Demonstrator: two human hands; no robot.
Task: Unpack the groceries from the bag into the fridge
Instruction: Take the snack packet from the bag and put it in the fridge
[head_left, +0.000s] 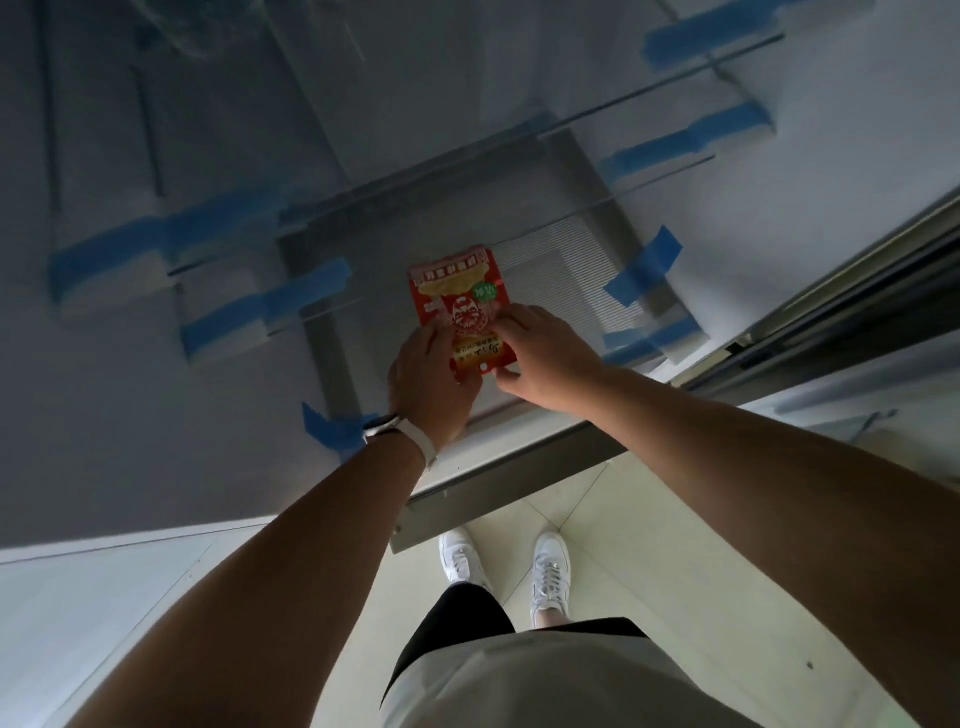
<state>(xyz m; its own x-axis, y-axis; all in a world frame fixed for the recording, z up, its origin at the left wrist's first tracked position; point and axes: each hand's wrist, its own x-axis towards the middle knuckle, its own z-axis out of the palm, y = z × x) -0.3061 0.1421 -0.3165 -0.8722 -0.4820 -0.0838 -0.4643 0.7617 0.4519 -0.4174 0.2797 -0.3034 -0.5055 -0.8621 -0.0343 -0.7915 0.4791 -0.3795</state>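
the left hand (431, 379) and right hand (540, 358) pinch the lower edge of a red-and-yellow foil snack packet (457, 296) above the grey fridge shelf (566, 270); it looks light, floppy and slick, best held by its edges.

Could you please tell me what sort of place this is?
Likely a kitchen, at an open fridge: glass shelves with blue tape, a tiled floor, and a red snack packet held inside.

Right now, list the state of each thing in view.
Fridge: open.
Red snack packet: held by both hands inside the fridge.
Left hand: grips the packet's left edge.
Right hand: pinches the packet's right edge.
Blue tape strips: stuck along the fridge's inner walls.
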